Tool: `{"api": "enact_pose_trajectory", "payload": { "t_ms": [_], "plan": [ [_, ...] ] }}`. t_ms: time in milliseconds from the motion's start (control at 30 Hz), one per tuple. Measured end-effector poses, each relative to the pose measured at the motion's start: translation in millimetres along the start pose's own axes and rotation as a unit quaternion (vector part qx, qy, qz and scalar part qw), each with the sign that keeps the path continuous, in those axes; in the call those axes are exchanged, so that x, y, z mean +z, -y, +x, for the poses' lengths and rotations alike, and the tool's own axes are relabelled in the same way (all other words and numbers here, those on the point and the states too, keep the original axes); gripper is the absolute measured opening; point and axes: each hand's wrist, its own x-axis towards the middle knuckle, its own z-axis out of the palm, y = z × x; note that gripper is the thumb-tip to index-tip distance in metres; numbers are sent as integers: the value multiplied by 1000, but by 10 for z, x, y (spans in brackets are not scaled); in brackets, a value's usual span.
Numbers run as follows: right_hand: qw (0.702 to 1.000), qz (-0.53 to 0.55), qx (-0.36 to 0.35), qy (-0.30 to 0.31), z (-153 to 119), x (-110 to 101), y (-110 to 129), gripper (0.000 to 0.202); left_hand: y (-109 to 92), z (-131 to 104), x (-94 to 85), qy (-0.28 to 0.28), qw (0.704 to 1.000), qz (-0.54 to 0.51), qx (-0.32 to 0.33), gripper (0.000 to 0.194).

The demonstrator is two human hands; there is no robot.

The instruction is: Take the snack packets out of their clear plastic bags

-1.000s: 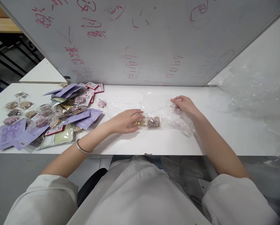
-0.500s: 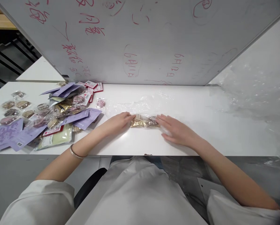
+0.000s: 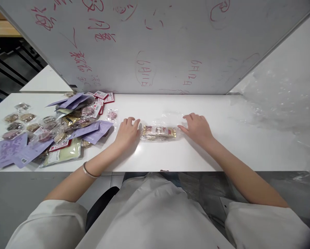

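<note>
A small packet with gold ends and a red and cream label (image 3: 160,131) lies flat on the white table, wrapped in clear bubble wrap (image 3: 167,118). Part of the wrap spreads behind the packet. Just left of it rests my left hand (image 3: 127,133), fingers curled but apart, with nothing seen in it. On the other side my right hand (image 3: 198,129) has its thumb and fingers spread at the right edge of the wrap. Whether its fingertips touch the film is hard to tell.
Purple pouches (image 3: 84,130), red-edged cards, a green pouch (image 3: 64,153) and wrapped round pieces are heaped at the left. One pink wrapped piece (image 3: 112,114) lies beside the heap. A whiteboard (image 3: 170,45) stands behind. Bubble wrap (image 3: 287,100) fills the right side.
The packet has rolled over in the wrap, so its red and cream label now shows. Both hands have moved outward from its ends, and less loose wrap lies behind it.
</note>
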Motion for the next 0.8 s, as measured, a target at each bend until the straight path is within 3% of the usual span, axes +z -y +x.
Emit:
{"api": "enact_pose_trajectory", "payload": {
  "t_ms": [67, 133, 200, 300, 433, 500, 567, 667, 733, 800],
  "plan": [
    [991, -3, -100, -87, -112, 0, -4, 42, -76, -119, 10, -58, 992, 34, 106, 40],
    [973, 15, -223, -65, -236, 20, -48, 50, -113, -210, 27, -31, 977, 29, 209, 46],
    [956, 29, -293, -5, -308, 80, -113, 56, -109, -228, 49, 23, 971, 29, 234, 53],
    [970, 46, -236, 38, -261, 177, -193, 47, -63, -99, 55, 77, 984, 23, 160, 50],
    [989, 59, -42, 129, 3, 175, -126, 34, -78, 193, 37, 153, 988, -5, 19, 36],
    [990, 18, 34, 132, 118, 163, -23, 30, -130, 294, 67, 152, 988, 29, -28, 34],
    [997, -42, 45, 53, 148, 164, 76, 33, -178, 319, 111, 84, 992, 90, -23, 38],
    [990, -91, -2, -103, 5, 163, 158, 41, -214, 210, 141, -33, 987, 153, 37, 46],
    [990, -89, -32, -109, -141, 167, 171, 49, -233, 89, 133, -37, 984, 155, 74, 44],
    [996, -82, -36, -29, -226, 203, 170, 61, -269, -3, 128, -12, 986, 145, 83, 40]
  ]
}}
